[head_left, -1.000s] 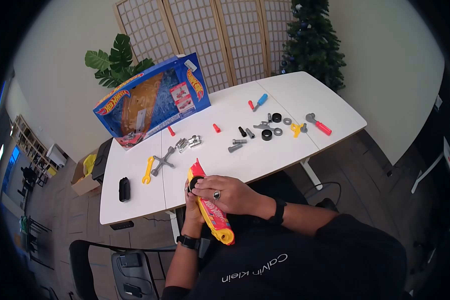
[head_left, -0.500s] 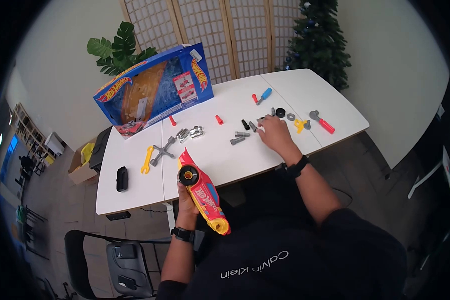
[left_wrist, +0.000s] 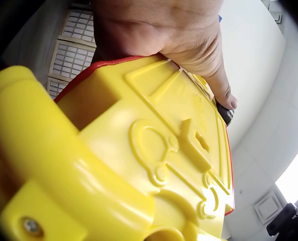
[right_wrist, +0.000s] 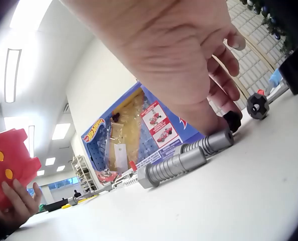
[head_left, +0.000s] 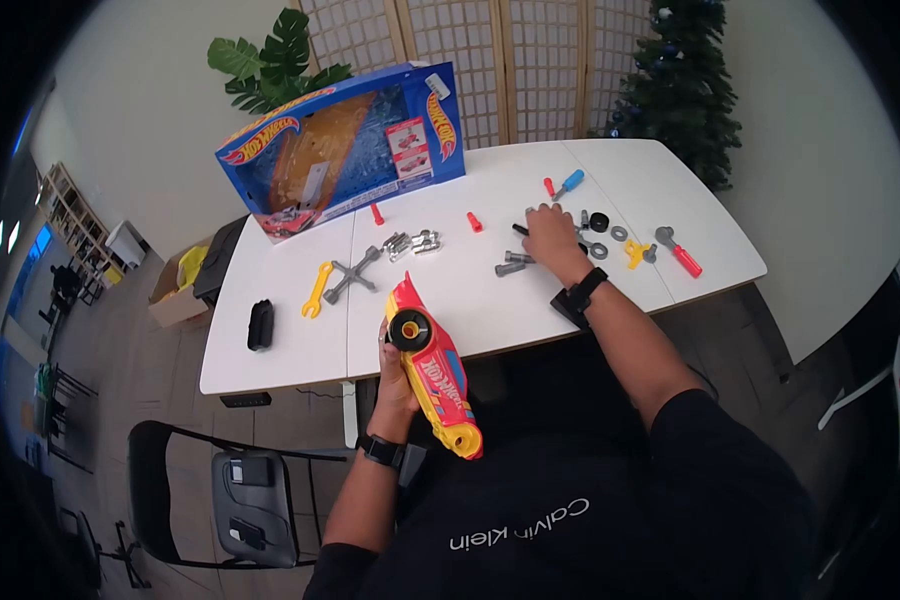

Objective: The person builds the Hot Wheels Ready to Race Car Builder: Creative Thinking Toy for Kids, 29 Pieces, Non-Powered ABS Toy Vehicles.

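The left hand (head_left: pixel 395 385) has its grip closed round a red-and-yellow toy car (head_left: pixel 437 370), held up before the person at the near edge of the tabletop (head_left: pixel 530 315); white lettering on the car's side reads "HOT WHEELS", and a black wheel (head_left: pixel 423 342) sits near its upper end. The right hand (head_left: pixel 558 243) is down among loose parts, fingers bent and thumb against a small black piece (right_wrist: pixel 232 120); whether that grip is pinching it, I cannot tell. Two grey bolts (right_wrist: pixel 175 168) lie just beside that hand. Behind, the blue box (head_left: pixel 455 155) carries "HOT WHEELS" on its front's left end and again on its right side; a red card (head_left: pixel 408 150) shows toy cars, its print too small to read, as is the white sticker (head_left: pixel 437 87) at the top corner. Upside down in the head view, the dark shirt (head_left: pixel 570 550) reads "Calvin Klein".
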Demonstrator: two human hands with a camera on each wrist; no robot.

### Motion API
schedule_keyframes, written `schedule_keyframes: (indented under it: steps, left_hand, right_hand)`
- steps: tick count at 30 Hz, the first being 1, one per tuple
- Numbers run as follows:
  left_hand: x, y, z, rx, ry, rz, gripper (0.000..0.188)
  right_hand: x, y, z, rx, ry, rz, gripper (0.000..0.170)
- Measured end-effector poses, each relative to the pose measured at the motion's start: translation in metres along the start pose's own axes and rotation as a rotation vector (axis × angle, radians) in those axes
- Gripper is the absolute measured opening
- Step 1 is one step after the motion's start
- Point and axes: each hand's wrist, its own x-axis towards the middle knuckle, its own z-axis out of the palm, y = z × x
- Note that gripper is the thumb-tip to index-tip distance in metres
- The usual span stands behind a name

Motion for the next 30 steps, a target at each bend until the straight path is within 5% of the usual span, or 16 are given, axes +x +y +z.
schedule_keyframes:
  steps: [2,5,7,9,12,26,28,30]
  left_hand:
    - [-0.002,0.002,0.006,-0.013,-0.001,0.029,0.082]
    - [-0.005,0.011,0.033,0.048,-0.027,0.152,0.082]
    - [-0.006,0.021,0.051,0.062,-0.019,0.183,0.085]
    - [-0.005,0.023,0.054,0.03,0.007,0.193,0.089]
    - [-0.005,0.023,0.056,0.023,0.011,0.191,0.091]
    - [-0.003,0.017,0.054,0.065,0.052,0.248,0.093]
    - [-0.004,0.018,0.054,0.111,0.055,0.251,0.094]
    - [-0.005,0.018,0.056,0.098,0.058,0.247,0.094]
  right_hand:
    - [0.002,0.0,-0.011,0.274,0.076,0.069,0.026]
    - [-0.025,-0.019,-0.072,0.74,0.19,-0.19,0.024]
    - [-0.053,-0.045,-0.126,0.774,0.088,-0.313,0.027]
    - [-0.081,-0.063,-0.152,0.763,0.222,-0.608,0.026]
    - [-0.107,-0.089,-0.165,0.738,0.261,-0.736,0.029]
    - [-0.109,-0.12,-0.141,0.648,0.174,-0.829,0.017]
    - [-0.109,-0.121,-0.149,0.129,-0.095,-0.601,0.022]
    - [-0.112,-0.12,-0.148,0.203,-0.075,-0.522,0.025]
